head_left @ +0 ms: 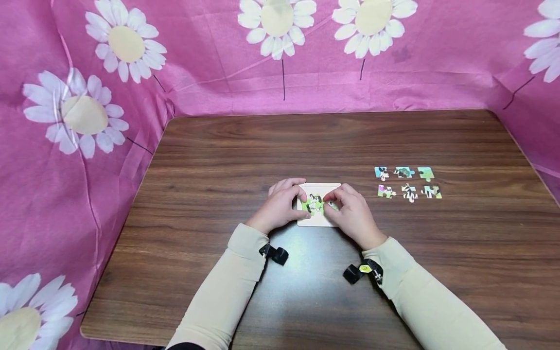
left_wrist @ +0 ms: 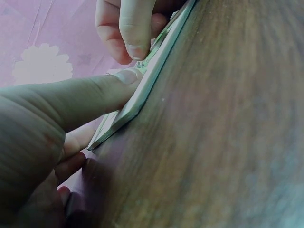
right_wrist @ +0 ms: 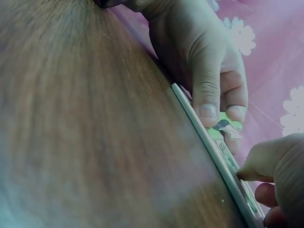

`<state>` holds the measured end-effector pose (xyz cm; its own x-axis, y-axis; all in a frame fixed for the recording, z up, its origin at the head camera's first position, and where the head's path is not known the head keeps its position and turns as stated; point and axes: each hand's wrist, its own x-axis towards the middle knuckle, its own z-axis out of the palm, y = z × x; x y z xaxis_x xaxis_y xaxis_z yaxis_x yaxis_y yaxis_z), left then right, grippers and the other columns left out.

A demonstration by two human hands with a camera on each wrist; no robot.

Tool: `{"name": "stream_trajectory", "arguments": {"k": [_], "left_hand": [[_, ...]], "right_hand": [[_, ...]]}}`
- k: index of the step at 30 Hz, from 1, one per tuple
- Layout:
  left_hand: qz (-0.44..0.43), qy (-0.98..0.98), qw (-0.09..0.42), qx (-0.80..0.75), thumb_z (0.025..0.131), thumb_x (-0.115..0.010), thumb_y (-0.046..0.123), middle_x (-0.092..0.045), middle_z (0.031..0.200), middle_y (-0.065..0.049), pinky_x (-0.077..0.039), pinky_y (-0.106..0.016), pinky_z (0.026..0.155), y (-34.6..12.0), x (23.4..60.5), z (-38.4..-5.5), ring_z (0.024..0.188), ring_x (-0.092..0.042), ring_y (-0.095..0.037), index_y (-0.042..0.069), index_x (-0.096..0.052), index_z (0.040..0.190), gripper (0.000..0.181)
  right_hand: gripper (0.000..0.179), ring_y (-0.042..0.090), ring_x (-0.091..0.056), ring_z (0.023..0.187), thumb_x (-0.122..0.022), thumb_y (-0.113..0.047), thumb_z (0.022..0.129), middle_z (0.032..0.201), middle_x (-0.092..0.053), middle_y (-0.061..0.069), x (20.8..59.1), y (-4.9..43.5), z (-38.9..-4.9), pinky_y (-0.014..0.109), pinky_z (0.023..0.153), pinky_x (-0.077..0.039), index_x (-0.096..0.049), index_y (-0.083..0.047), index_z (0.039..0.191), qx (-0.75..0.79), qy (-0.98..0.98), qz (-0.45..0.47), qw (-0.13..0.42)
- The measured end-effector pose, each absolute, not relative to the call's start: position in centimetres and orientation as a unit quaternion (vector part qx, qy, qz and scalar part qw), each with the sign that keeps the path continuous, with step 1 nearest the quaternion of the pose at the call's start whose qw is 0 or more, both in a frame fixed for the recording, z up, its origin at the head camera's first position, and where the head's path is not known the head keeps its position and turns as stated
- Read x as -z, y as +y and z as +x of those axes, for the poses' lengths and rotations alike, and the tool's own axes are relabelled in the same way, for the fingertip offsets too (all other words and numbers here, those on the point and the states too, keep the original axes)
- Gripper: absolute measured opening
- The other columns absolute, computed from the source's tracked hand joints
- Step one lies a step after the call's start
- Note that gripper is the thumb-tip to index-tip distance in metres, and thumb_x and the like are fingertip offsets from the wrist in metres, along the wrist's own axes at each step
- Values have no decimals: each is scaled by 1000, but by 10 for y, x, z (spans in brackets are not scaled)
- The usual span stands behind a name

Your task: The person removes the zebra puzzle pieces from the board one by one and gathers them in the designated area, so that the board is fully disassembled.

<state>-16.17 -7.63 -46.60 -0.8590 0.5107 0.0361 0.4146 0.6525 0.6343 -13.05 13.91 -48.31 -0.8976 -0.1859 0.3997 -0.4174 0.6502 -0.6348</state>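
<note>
A pale puzzle board (head_left: 318, 221) lies on the brown table with green, black and white puzzle pieces (head_left: 313, 206) on it. From the left, my left hand (head_left: 282, 204) reaches over the board. Its thumb and fingers pinch a puzzle piece (right_wrist: 227, 126), which stands tilted up from the board in the right wrist view. Bent over the board's right part, my right hand (head_left: 353, 214) pinches at a puzzle piece by its fingertips, which mostly cover it. In the left wrist view, the left thumb (left_wrist: 114, 88) lies across the board's near edge.
Right of the board, several loose puzzle pieces (head_left: 409, 192) lie in two rows on the wooden table (head_left: 210, 194). A pink cloth (head_left: 210, 63) with white flowers hangs behind the table and at its sides. Black straps (head_left: 276, 253) sit at both wrists.
</note>
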Motion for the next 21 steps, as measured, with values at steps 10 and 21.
{"name": "stream_trajectory", "arguments": {"k": [10,21], "left_hand": [[260,907,65,-327,75,-87,27,-49,149,-7,-20,-53,115,-76,465,-161,141,-37,-33,15,-61,91,32],[258,908,68,-324,76,-86,27,-49,149,-7,-19,-53,116,-76,467,-161,141,-36,-32,16,-61,91,31]], "right_hand": [[30,12,-49,74,-83,-17,75,88,-61,0,484,136,-129,37,71,-33,-74,-9,102,-378,-877,259,145],[26,17,-59,84,-86,-15,77,93,-67,-1,484,133,-129,41,79,-40,-75,-10,100,-371,-874,280,141]]}}
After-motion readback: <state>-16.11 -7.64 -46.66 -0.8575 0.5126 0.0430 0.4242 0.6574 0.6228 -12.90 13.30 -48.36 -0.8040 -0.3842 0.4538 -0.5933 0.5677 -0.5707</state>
